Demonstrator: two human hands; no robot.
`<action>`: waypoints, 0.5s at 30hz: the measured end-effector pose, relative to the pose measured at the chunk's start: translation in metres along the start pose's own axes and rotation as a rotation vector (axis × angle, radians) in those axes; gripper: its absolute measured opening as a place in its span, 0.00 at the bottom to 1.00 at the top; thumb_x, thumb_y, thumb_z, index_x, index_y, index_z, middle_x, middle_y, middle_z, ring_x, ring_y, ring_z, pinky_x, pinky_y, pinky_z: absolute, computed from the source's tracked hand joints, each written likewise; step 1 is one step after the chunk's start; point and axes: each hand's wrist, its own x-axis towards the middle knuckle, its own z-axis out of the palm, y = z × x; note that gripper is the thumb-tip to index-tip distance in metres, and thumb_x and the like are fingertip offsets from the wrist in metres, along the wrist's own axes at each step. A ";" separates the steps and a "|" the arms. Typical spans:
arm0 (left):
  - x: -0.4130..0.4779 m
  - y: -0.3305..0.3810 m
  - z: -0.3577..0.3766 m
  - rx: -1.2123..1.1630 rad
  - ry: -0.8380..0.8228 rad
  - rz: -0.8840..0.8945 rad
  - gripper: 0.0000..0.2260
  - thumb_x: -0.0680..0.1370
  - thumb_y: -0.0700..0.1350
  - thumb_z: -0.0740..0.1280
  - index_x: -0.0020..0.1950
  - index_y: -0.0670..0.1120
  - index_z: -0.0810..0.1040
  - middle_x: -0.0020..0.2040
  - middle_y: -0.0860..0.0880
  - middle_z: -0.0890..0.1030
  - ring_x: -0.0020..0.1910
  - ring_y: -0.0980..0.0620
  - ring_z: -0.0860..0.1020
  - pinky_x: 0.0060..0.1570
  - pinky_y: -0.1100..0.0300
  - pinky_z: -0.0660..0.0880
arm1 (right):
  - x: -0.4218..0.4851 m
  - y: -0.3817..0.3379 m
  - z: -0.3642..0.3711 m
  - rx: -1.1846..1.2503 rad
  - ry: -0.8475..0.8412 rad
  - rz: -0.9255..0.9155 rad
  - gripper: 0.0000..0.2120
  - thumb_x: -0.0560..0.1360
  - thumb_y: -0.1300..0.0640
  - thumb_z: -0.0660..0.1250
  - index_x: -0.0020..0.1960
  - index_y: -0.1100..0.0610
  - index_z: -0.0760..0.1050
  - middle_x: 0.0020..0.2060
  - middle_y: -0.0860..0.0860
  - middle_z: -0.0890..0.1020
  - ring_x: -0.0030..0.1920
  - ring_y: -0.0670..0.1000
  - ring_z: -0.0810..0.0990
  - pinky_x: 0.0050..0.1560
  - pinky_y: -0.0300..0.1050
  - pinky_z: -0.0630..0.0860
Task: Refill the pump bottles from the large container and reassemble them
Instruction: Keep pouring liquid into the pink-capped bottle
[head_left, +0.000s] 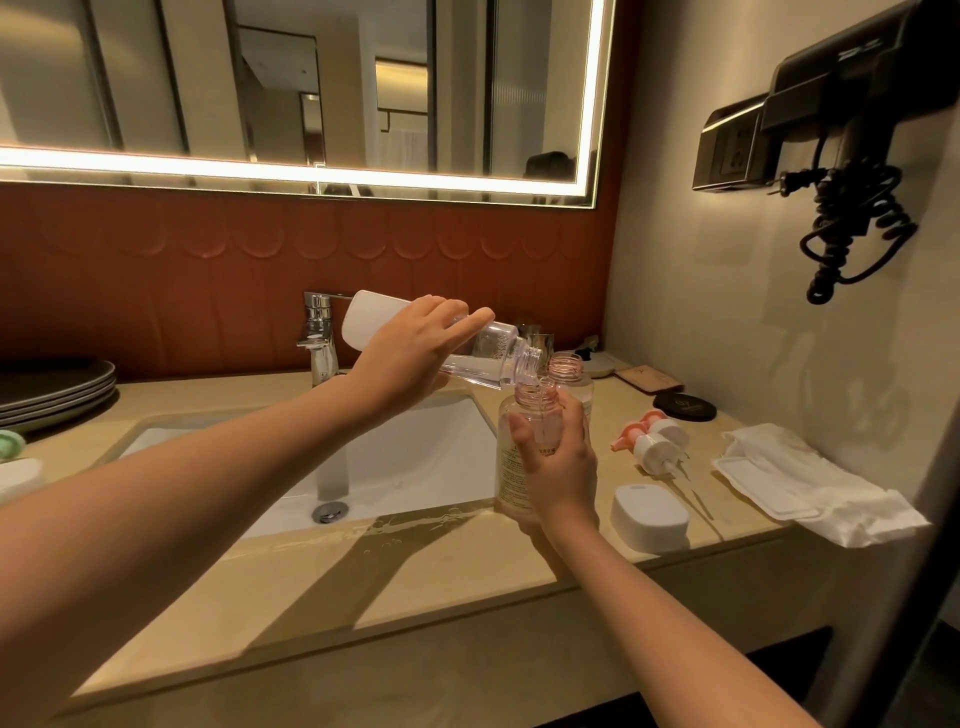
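At the front counter edge: beige stone counter (415, 597), with a wet patch along the near rim of the sink (415, 457).
Right hand (561, 467): fingers and thumb curled round the lower body of the pump bottle (511, 462), which it holds upright at the right corner of the sink.
Pump bottle: clear body, printed label, pink threaded neck, uncapped.
White rounded box (649, 514): lies on the counter just right of the right hand.
Pump heads (652, 439): two, white and pink, lying on their sides beyond the box, apart from both bottles.
White cloth (810, 483): spread at the right end of the counter and hanging over its edge.
Left hand (410, 353): fingers wrapped over the middle of the large container (498, 348), gripping it from above.
Large container: clear with a white base, tilted mouth-down to the right; its open mouth is just above the pump bottle's neck.
Second bottle (569, 371): uncapped, upright, directly behind the held bottle.
Black disc (684, 405): flat on the counter near the wall.
Faucet (319, 332): chrome, behind the sink.
Plates (57, 389): dark stack at far left.
Mirror (311, 78): lit edge, above the red tiling.
Hair dryer (841, 78): wall-mounted at right, coiled cord hanging.
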 end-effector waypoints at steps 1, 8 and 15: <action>0.000 0.000 0.000 0.002 0.001 0.002 0.33 0.60 0.37 0.79 0.64 0.41 0.74 0.52 0.39 0.79 0.48 0.41 0.78 0.44 0.53 0.78 | 0.000 0.000 0.000 0.001 0.000 -0.001 0.37 0.67 0.29 0.56 0.69 0.49 0.61 0.64 0.51 0.74 0.59 0.52 0.76 0.44 0.39 0.73; 0.001 -0.001 0.001 0.007 0.004 0.011 0.33 0.60 0.37 0.79 0.64 0.41 0.73 0.52 0.40 0.79 0.49 0.42 0.78 0.44 0.54 0.77 | -0.001 0.000 -0.001 0.009 -0.003 0.004 0.36 0.68 0.31 0.57 0.69 0.49 0.62 0.64 0.51 0.74 0.59 0.52 0.76 0.42 0.37 0.71; 0.001 -0.002 0.000 0.019 -0.003 0.019 0.34 0.60 0.37 0.79 0.64 0.41 0.73 0.53 0.39 0.79 0.49 0.42 0.77 0.45 0.53 0.77 | -0.001 -0.001 -0.002 0.016 -0.011 -0.001 0.35 0.69 0.31 0.58 0.69 0.50 0.62 0.64 0.52 0.74 0.59 0.53 0.76 0.41 0.37 0.72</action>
